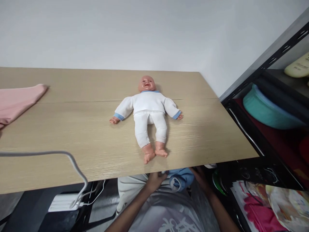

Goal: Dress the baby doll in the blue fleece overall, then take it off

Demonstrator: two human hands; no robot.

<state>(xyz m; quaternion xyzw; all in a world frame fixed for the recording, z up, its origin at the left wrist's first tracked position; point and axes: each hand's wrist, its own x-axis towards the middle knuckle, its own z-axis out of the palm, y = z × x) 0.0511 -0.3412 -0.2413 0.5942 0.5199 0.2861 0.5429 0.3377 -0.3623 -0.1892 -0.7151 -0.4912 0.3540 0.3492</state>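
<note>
Blue cloth bundle (181,182) sits low at the person's lap, just beyond the near edge of the table (96,135), its upper part cut off from view by that edge. The left hand (156,180) is at its left side with fingers curled; whether they grip the cloth I cannot tell. The right hand (198,176) is at the other side, its fingers mostly hidden by the tabletop, so their hold cannot be told either. Little height shows between lap and table edge.

On the table a baby doll (149,103) in a white suit with blue cuffs lies on its back, arms spread, head toward the wall (120,32), feet near the front edge. A wide stretch of wood separates it from the pink cloth (19,101) at far left; a narrower one runs to the right edge, beside the black shelf rack (272,61). A grey cable (48,153) crosses the front left corner and drops over the edge
</note>
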